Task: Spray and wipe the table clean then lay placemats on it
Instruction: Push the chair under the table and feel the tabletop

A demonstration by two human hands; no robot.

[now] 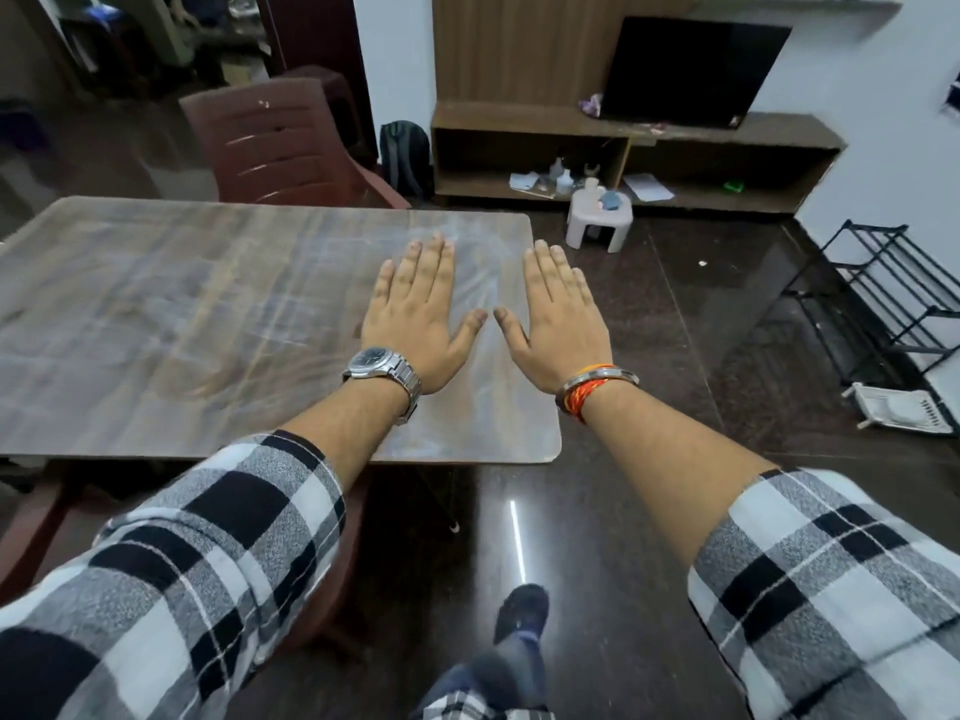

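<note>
In the head view, the left hand (421, 317) and right hand (563, 319) are stretched out flat, palms down, over the table's (182, 314) right end. Their fingers are straight and close together and hold nothing, likely a ready pose before work starts. No placemats are in view.

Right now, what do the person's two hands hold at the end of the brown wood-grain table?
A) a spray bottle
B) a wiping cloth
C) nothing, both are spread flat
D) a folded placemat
C: the left hand and right hand are spread flat with straight fingers at the end of the brown wood-grain table, holding nothing.
</note>
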